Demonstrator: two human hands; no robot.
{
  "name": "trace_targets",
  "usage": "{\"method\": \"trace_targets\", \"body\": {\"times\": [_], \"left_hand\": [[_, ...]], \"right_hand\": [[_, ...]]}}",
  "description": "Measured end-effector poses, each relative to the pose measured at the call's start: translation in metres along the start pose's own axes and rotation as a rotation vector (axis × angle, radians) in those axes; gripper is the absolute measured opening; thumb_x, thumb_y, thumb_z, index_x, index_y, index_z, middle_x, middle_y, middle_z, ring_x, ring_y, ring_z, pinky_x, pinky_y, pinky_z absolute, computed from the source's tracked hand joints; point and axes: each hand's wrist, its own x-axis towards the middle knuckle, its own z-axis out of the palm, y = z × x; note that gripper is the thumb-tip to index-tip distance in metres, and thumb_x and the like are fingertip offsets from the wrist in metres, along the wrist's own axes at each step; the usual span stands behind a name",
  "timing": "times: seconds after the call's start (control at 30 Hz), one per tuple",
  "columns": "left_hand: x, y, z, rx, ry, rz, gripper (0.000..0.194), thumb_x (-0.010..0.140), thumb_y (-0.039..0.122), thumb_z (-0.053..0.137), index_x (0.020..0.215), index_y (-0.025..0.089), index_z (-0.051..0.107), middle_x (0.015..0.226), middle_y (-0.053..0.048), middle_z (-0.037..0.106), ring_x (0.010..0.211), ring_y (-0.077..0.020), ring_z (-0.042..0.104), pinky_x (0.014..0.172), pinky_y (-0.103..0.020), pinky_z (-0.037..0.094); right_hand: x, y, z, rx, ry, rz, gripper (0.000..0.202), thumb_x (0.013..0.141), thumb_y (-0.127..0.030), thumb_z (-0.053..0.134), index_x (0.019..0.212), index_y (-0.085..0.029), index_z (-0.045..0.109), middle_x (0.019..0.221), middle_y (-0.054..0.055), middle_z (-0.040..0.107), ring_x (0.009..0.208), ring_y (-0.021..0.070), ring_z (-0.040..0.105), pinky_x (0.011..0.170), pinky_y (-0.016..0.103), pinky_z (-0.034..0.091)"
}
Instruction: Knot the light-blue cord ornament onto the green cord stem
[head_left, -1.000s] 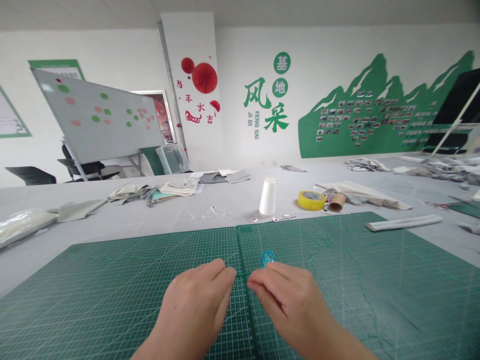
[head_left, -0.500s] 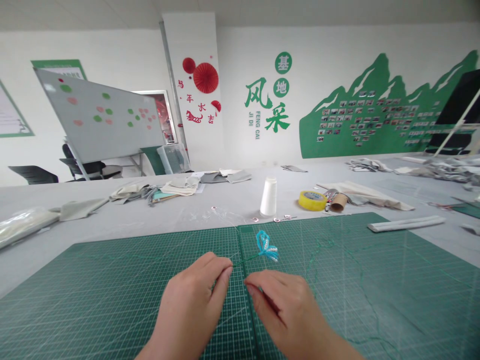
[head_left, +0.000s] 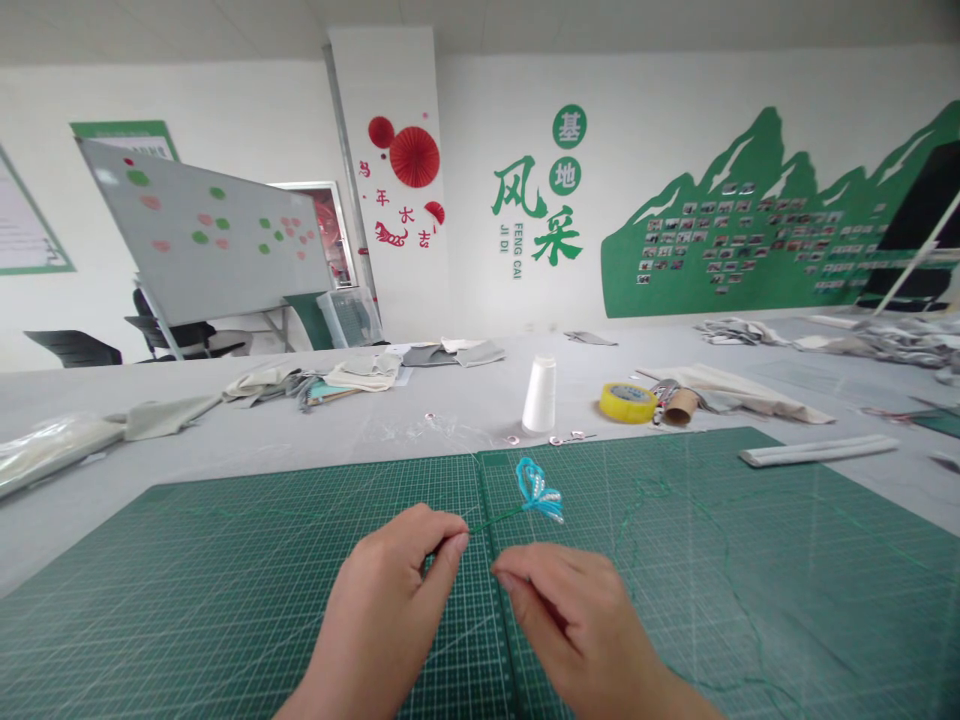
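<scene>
A small blue flower with looped petals and white beads (head_left: 538, 492) sits at the end of a thin green stem (head_left: 499, 518). My left hand (head_left: 409, 590) pinches that stem between thumb and forefinger, and the flower points up to the right. Close by on the right, my right hand (head_left: 566, 605) is closed in a pinch just below the stem, apart from the left fingertips. What its fingers hold is too small to make out. Green thread (head_left: 727, 550) lies in loose loops on the cutting mat (head_left: 247, 590) and runs toward the right wrist.
Beyond the mat stand a white thread cone (head_left: 539, 395), a yellow tape roll (head_left: 627, 402) and a brown cardboard tube (head_left: 680, 407). A rolled pale fabric strip (head_left: 817, 450) overlaps the mat's right edge. Grey fabric pieces (head_left: 367, 371) lie at the back; a plastic-wrapped bundle (head_left: 56, 450) is at left.
The whole view has shifted slightly. The flower has tilted a little to the right. Both hands keep their pinch in almost the same place.
</scene>
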Motion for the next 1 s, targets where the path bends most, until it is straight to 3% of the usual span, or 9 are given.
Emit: {"method": "trace_targets", "body": {"times": [0.17, 0.4, 0.53, 0.7, 1.0], "left_hand": [[0.003, 0.003, -0.003, -0.032, 0.007, -0.017, 0.022, 0.092, 0.028, 0.046, 0.082, 0.024, 0.065, 0.076, 0.002, 0.063, 0.071, -0.0166, 0.059, 0.066, -0.029, 0.042], [0.008, 0.008, -0.012, -0.266, -0.057, -0.056, 0.02, 0.087, 0.03, 0.052, 0.077, 0.023, 0.067, 0.073, 0.002, 0.064, 0.07, -0.0161, 0.057, 0.065, -0.025, 0.042], [0.01, 0.01, -0.015, -0.389, -0.161, -0.101, 0.019, 0.084, 0.03, 0.055, 0.073, 0.021, 0.067, 0.066, 0.003, 0.057, 0.064, -0.0145, 0.05, 0.059, -0.024, 0.039], [0.011, 0.011, -0.018, -0.525, -0.301, -0.076, 0.018, 0.082, 0.027, 0.058, 0.07, 0.02, 0.069, 0.063, 0.004, 0.054, 0.062, -0.012, 0.048, 0.06, -0.022, 0.037], [0.008, 0.013, -0.025, -0.435, -0.532, -0.023, 0.019, 0.082, 0.016, 0.058, 0.07, 0.02, 0.072, 0.064, 0.006, 0.053, 0.062, -0.0102, 0.049, 0.06, -0.02, 0.036]], "right_hand": [[0.003, -0.001, 0.0, 0.071, -0.026, 0.071, 0.021, 0.093, -0.018, 0.045, 0.084, -0.018, 0.064, 0.069, 0.0, 0.064, 0.06, 0.0136, 0.057, 0.058, 0.025, 0.04], [0.008, 0.003, 0.001, 0.304, -0.035, 0.336, 0.02, 0.091, -0.026, 0.052, 0.078, -0.019, 0.066, 0.068, -0.001, 0.061, 0.06, 0.0134, 0.05, 0.055, 0.025, 0.038], [0.007, 0.01, 0.005, 0.464, -0.054, 0.438, 0.022, 0.088, -0.035, 0.057, 0.078, -0.02, 0.069, 0.062, -0.002, 0.052, 0.056, 0.0126, 0.043, 0.052, 0.024, 0.035], [0.004, 0.02, 0.005, 0.608, -0.084, 0.479, 0.02, 0.084, -0.04, 0.064, 0.08, -0.021, 0.069, 0.071, 0.0, 0.06, 0.066, 0.0148, 0.052, 0.06, 0.026, 0.042], [0.008, 0.035, 0.004, 0.634, -0.162, 0.497, 0.027, 0.078, -0.044, 0.071, 0.073, -0.017, 0.072, 0.055, -0.004, 0.048, 0.052, 0.0099, 0.037, 0.048, 0.023, 0.029]]}}
